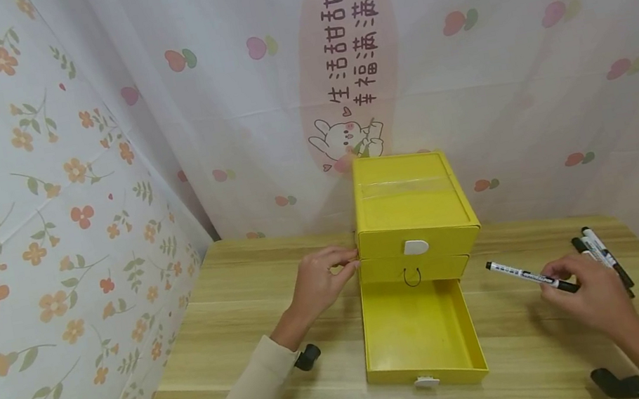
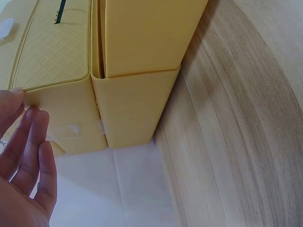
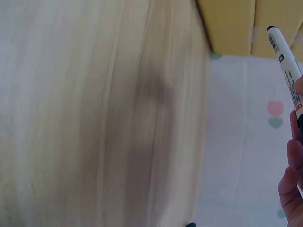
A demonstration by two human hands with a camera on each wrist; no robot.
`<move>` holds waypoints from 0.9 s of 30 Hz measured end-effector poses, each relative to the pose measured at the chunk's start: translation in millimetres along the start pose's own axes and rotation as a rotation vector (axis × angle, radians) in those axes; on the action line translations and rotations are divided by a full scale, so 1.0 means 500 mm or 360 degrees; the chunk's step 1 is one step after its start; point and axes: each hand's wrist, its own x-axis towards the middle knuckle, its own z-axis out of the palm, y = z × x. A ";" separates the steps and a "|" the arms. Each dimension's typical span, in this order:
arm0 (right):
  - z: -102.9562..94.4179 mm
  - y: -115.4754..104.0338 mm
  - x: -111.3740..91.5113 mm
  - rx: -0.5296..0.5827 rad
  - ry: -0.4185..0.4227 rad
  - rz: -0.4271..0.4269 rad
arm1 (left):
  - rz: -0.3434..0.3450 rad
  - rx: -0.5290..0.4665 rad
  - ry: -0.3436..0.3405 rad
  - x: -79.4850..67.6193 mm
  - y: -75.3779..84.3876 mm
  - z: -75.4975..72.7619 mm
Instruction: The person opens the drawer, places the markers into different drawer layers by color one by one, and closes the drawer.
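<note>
A yellow drawer box [image 1: 412, 201] stands against the curtain. Its bottom drawer [image 1: 413, 329] is pulled out, while the two drawers above it are closed. My left hand [image 1: 322, 277] rests against the left side of the box, near the front edge of the upper drawers. In the left wrist view the thumb lies at that edge and the fingers [image 2: 35, 132] are loosely extended along the side wall. My right hand [image 1: 592, 290] pinches a white whiteboard marker [image 1: 522, 274] with black ends, above the table to the right of the box; it points toward the box.
Several more markers [image 1: 609, 259] lie on the wooden table [image 1: 244, 280] behind my right hand, partly hidden by it. A white patterned curtain [image 1: 256, 132] hangs behind the table, and a floral one [image 1: 50, 275] at the left. A white knob [image 1: 426, 382] sticks out from the pulled-out drawer's front.
</note>
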 end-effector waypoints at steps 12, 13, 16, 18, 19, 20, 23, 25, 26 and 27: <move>0.005 -0.064 0.001 0.0010 -0.0068 -0.0134 | 0.0016 0.0005 0.0012 0.000 -0.001 0.002; 0.005 -0.070 0.002 0.0002 -0.0074 -0.0145 | 0.0013 -0.0003 0.0011 0.001 -0.001 0.002; 0.006 -0.089 0.004 0.0001 -0.0088 -0.0177 | 0.0001 -0.0023 0.0005 0.001 0.002 0.000; 0.008 -0.099 0.005 0.0015 -0.0100 -0.0203 | -0.0003 -0.0029 0.0005 0.001 0.002 0.000; 0.010 -0.104 0.006 0.0028 -0.0106 -0.0212 | -0.0003 -0.0027 0.0005 0.001 0.002 0.000; 0.011 -0.109 0.007 0.0042 -0.0112 -0.0221 | -0.0004 -0.0027 0.0005 0.001 0.002 0.000; 0.017 -0.120 0.010 0.0058 -0.0125 -0.0257 | 0.0003 -0.0026 0.0011 0.001 0.002 0.000; 0.022 -0.126 0.011 0.0066 -0.0130 -0.0289 | 0.0008 -0.0027 0.0015 0.001 0.002 0.000; 0.025 -0.129 0.013 0.0070 -0.0130 -0.0310 | 0.0009 -0.0026 0.0016 0.001 0.002 0.001; 0.028 -0.131 0.014 0.0077 -0.0130 -0.0335 | 0.0010 -0.0027 0.0017 0.001 0.002 0.001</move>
